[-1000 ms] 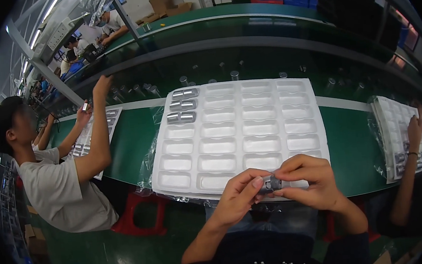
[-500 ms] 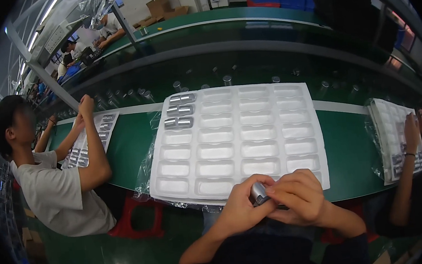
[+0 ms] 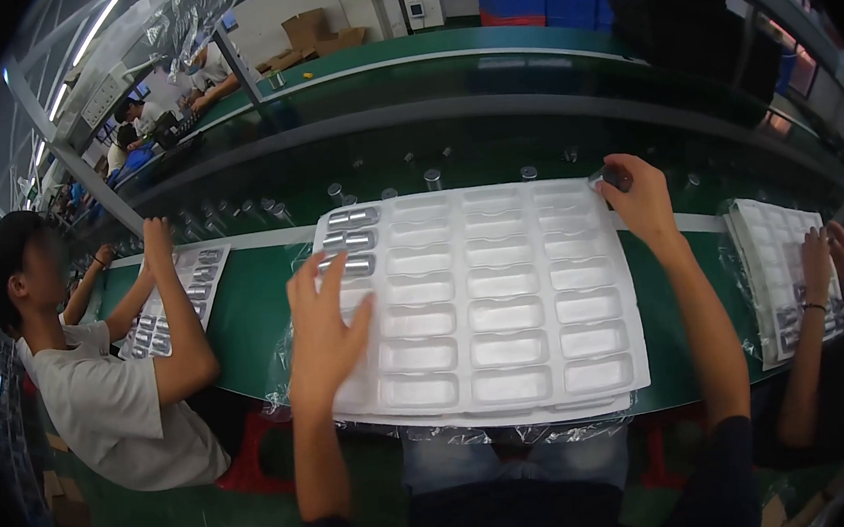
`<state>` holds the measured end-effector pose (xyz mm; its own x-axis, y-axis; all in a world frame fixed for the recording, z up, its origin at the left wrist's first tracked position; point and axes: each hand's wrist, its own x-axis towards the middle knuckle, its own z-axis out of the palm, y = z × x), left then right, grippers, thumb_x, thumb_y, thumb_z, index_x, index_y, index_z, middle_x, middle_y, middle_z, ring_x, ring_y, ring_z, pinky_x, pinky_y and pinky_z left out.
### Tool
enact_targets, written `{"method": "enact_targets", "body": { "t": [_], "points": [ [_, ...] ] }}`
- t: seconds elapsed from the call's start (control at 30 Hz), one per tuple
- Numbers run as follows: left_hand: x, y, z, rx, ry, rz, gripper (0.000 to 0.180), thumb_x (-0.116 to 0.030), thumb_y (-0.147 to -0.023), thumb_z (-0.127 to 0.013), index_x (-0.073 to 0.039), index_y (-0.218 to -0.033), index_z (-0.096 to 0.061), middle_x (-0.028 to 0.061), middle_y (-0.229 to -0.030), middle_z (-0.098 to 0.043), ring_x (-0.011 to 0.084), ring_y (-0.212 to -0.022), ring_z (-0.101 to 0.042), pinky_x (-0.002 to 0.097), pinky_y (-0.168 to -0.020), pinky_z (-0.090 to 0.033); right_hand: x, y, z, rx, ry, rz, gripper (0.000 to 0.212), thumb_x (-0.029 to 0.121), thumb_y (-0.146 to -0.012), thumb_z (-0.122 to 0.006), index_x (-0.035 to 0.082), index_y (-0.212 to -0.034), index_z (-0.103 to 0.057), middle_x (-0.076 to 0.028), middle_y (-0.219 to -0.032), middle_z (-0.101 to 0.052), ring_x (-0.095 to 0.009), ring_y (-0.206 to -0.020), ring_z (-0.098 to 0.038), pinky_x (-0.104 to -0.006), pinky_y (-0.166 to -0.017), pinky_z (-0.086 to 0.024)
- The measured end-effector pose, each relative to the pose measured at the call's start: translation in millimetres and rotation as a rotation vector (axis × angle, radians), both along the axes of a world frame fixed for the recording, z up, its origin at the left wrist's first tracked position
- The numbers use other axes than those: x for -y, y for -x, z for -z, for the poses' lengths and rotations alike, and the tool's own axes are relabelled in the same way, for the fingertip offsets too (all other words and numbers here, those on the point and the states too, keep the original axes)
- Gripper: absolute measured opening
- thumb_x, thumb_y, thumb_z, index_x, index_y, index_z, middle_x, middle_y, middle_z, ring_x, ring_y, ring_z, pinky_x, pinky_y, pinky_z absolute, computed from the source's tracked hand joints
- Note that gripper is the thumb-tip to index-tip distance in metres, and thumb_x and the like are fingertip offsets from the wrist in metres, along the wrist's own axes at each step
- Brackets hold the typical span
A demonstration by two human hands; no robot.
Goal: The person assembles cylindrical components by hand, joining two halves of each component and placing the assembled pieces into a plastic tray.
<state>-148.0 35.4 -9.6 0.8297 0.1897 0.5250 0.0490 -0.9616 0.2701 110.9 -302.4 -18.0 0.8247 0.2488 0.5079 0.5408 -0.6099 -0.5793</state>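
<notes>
A white moulded tray [image 3: 486, 303] with rows of oblong pockets lies on the green table in front of me. Three pockets at its far left corner hold small silver parts [image 3: 352, 239]. My left hand [image 3: 322, 327] rests flat on the tray's left side, fingers spread, just below those filled pockets. My right hand [image 3: 637, 199] reaches over the tray's far right corner and pinches a small dark silver part [image 3: 615, 178] in its fingertips.
A person in a grey shirt [image 3: 102, 392] works at another tray [image 3: 174, 300] on my left. On my right another person's hands [image 3: 823, 258] rest on a third tray [image 3: 779, 267]. Behind runs a green conveyor shelf [image 3: 444, 56] with small metal cylinders [image 3: 432, 177] below it.
My hands were together at the tray's near edge holding the small part. Now they have parted: the left lies on the tray's left side, the right has carried the part to the far right corner.
</notes>
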Motion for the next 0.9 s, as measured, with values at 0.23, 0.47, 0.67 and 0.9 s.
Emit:
{"method": "enact_targets", "body": {
  "t": [0.23, 0.47, 0.67, 0.9],
  "points": [
    [-66.6, -16.0, 20.8, -0.139, 0.057, 0.120, 0.041, -0.004, -0.083, -0.066, -0.002, -0.124, -0.060, 0.0177, -0.121, -0.060, 0.0359, -0.110, -0.055, 0.0408, -0.097, -0.044, -3.1, -82.5, 33.0, -0.149, 0.514, 0.005, 0.026, 0.001, -0.074, -0.067, -0.003, -0.100, -0.069, -0.024, -0.102, -0.068, -0.039, -0.097, -0.067, -0.0426, -0.085, -0.054],
    [-65.1, -24.7, 20.0, -0.068, 0.258, 0.057, 0.032, -0.006, -0.084, -0.069, 0.002, -0.114, -0.064, 0.0149, -0.112, -0.059, 0.0309, -0.103, -0.058, 0.0354, -0.089, -0.046, -37.5, -121.3, 4.8, -0.152, 0.446, -0.043, 0.032, 0.002, -0.079, -0.064, -0.004, -0.110, -0.067, -0.024, -0.109, -0.067, -0.036, -0.102, -0.066, -0.0406, -0.088, -0.054],
    [-63.0, -22.6, 21.1, -0.056, 0.396, 0.028, 0.029, -0.007, -0.086, -0.069, 0.002, -0.113, -0.065, 0.0134, -0.112, -0.056, 0.0214, -0.089, -0.060, 0.0290, -0.074, -0.049, -75.9, -136.5, 36.5, -0.286, 0.627, -0.014, 0.024, 0.016, -0.095, -0.061, 0.001, -0.112, -0.067, -0.022, -0.110, -0.067, -0.036, -0.102, -0.066, -0.0429, -0.089, -0.054],
    [-49.5, 2.2, 23.4, 0.104, 0.486, -0.013, 0.027, -0.007, -0.089, -0.067, 0.001, -0.114, -0.062, 0.0125, -0.104, -0.064, 0.0205, -0.080, -0.063, 0.0292, -0.068, -0.051, -72.6, -125.9, 41.5, -0.244, 0.444, -0.240, 0.024, 0.006, -0.088, -0.066, 0.003, -0.112, -0.068, -0.020, -0.111, -0.068, -0.033, -0.100, -0.067, -0.0397, -0.092, -0.053]
  ]
}}
